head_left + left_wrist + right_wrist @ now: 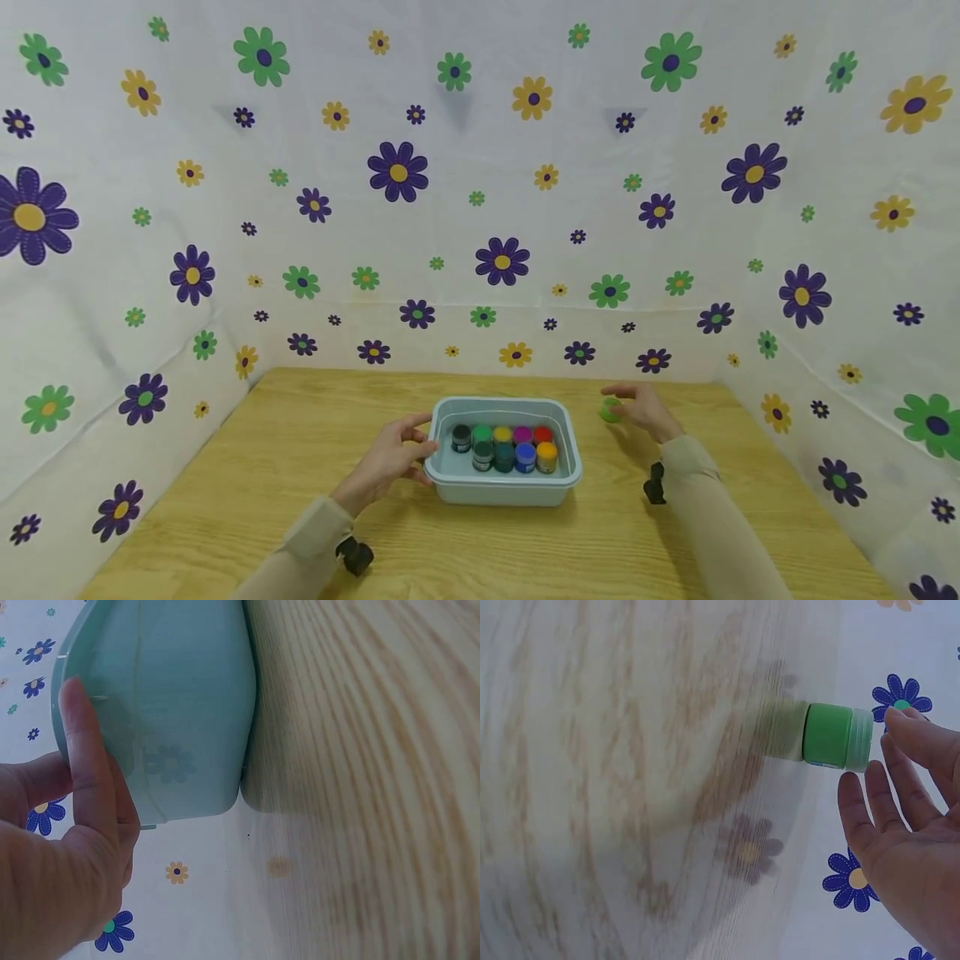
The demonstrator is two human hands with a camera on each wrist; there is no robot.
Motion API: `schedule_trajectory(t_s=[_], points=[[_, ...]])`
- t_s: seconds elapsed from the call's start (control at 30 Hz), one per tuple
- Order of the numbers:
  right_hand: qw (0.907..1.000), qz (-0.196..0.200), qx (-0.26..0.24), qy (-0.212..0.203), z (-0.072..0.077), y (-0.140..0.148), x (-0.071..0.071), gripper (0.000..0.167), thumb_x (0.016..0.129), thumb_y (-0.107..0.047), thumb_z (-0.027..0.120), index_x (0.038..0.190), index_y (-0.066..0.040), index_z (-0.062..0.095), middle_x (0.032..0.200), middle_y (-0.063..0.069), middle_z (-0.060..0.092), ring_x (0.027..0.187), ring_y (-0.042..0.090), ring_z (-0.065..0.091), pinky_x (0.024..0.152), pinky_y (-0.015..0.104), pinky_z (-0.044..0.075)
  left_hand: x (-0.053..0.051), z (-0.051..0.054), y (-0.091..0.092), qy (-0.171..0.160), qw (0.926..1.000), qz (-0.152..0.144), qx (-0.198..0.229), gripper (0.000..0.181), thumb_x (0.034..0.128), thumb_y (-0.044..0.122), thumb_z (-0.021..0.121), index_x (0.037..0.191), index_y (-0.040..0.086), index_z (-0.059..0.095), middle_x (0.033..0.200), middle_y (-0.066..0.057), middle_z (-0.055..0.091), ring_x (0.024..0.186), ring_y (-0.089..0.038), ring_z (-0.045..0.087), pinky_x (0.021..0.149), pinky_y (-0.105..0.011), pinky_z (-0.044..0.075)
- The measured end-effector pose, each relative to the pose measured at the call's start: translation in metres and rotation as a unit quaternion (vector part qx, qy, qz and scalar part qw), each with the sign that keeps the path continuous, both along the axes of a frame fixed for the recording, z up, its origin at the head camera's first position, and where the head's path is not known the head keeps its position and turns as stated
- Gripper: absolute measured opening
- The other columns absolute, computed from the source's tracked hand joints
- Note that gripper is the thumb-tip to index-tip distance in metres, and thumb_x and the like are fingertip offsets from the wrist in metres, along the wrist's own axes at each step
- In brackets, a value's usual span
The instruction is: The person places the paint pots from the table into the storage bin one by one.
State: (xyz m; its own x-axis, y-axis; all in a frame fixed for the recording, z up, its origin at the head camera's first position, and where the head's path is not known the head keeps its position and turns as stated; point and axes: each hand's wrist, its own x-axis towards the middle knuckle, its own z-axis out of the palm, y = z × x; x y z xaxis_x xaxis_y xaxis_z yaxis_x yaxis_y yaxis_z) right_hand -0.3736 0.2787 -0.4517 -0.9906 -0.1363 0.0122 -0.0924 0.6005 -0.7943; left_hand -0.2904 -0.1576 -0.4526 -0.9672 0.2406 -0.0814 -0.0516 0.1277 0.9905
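Observation:
A pale blue plastic bin (pixel 502 492) stands on the table with several small paint jars (pixel 504 456) inside, among them black, green, yellow, magenta, red, blue and orange. My left hand (pixel 390 458) holds its left end by the rim, thumb and fingers on either side of the edge. In the left wrist view the bin's wall (pixel 187 712) rises beside the fingers. To the right of the bin, a light green paint jar (pixel 831 736) stands upright on the table. My right hand (pixel 907 817) is spread around its pale lid, with the fingers loosely bent and not closed on it.
The wooden table (pixel 315 417) reaches back to a white sheet (pixel 450 217) printed with flowers, which also hangs along both sides. A dark wrist device (pixel 354 555) sits on the left cuff and another wrist device (pixel 655 483) on the right.

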Motion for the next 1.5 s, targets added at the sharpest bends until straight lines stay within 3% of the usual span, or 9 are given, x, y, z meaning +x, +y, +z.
schedule_trajectory(t_s=[0.17, 0.4, 0.7, 0.9, 1.13, 1.27, 1.5], points=[[0.9996, 0.016, 0.022, -0.009, -0.001, 0.000, 0.002, 0.042, 0.092, 0.001, 0.059, 0.133, 0.006, 0.055, 0.141, 0.031, 0.048, 0.133, 0.051, 0.039, 0.110, 0.062, 0.037, 0.001, 0.000, 0.001, 0.000, 1.0000, -0.005, -0.003, 0.058, 0.0937, 0.004, 0.064, 0.147, 0.005, 0.042, 0.105, -0.017, 0.051, 0.084, -0.030, 0.065, 0.058, -0.038, 0.062], [0.9993, 0.027, 0.016, -0.021, -0.004, 0.000, 0.003, 0.043, 0.089, 0.000, 0.063, 0.132, 0.003, 0.057, 0.137, 0.028, 0.053, 0.126, 0.045, 0.049, 0.107, 0.056, 0.044, 0.000, 0.001, 0.002, 0.003, 1.0000, -0.008, -0.003, 0.058, 0.0942, 0.004, 0.063, 0.148, 0.005, 0.042, 0.106, -0.017, 0.050, 0.087, -0.033, 0.066, 0.058, -0.037, 0.062], [0.9959, 0.084, 0.029, -0.016, -0.002, 0.001, 0.003, 0.046, 0.089, -0.006, 0.068, 0.132, 0.005, 0.056, 0.133, 0.026, 0.058, 0.117, 0.037, 0.058, 0.102, 0.050, 0.049, -0.001, 0.000, 0.000, 0.000, 1.0000, -0.002, -0.006, 0.056, 0.0939, 0.003, 0.063, 0.147, 0.007, 0.044, 0.105, -0.017, 0.050, 0.086, -0.032, 0.066, 0.059, -0.039, 0.062], [0.9954, 0.091, 0.024, -0.020, -0.003, 0.002, 0.005, 0.049, 0.088, -0.005, 0.070, 0.133, 0.006, 0.054, 0.133, 0.026, 0.057, 0.119, 0.038, 0.056, 0.106, 0.054, 0.045, -0.001, 0.002, 0.001, 0.003, 0.9999, -0.008, -0.007, 0.057, 0.0934, 0.003, 0.064, 0.147, 0.006, 0.043, 0.105, -0.017, 0.051, 0.085, -0.030, 0.066, 0.059, -0.038, 0.062], [0.9947, 0.101, 0.000, -0.019, -0.002, 0.006, 0.012, 0.051, 0.089, -0.010, 0.070, 0.134, 0.008, 0.053, 0.136, 0.029, 0.053, 0.118, 0.040, 0.058, 0.098, 0.049, 0.053, 0.002, 0.004, 0.003, 0.001, 1.0000, -0.001, -0.005, 0.057, 0.0935, 0.004, 0.064, 0.147, 0.006, 0.043, 0.105, -0.016, 0.052, 0.085, -0.031, 0.066, 0.057, -0.038, 0.062], [0.9947, 0.090, -0.032, -0.038, -0.002, 0.007, 0.011, 0.054, 0.090, -0.015, 0.070, 0.137, 0.007, 0.051, 0.139, 0.030, 0.050, 0.112, 0.032, 0.062, 0.092, 0.041, 0.057, 0.002, 0.004, 0.003, 0.001, 1.0000, 0.005, -0.008, 0.057, 0.0938, 0.004, 0.064, 0.147, 0.006, 0.043, 0.107, -0.018, 0.054, 0.085, -0.031, 0.066, 0.056, -0.038, 0.061], [0.9934, 0.084, -0.070, -0.034, 0.002, -0.002, 0.009, 0.058, 0.090, -0.016, 0.071, 0.137, 0.009, 0.048, 0.134, 0.028, 0.054, 0.106, 0.023, 0.062, 0.090, 0.037, 0.058, 0.002, 0.004, 0.003, -0.003, 0.9999, 0.005, -0.010, 0.057, 0.0937, 0.004, 0.064, 0.147, 0.008, 0.044, 0.106, -0.017, 0.053, 0.081, -0.028, 0.066, 0.056, -0.036, 0.061]])
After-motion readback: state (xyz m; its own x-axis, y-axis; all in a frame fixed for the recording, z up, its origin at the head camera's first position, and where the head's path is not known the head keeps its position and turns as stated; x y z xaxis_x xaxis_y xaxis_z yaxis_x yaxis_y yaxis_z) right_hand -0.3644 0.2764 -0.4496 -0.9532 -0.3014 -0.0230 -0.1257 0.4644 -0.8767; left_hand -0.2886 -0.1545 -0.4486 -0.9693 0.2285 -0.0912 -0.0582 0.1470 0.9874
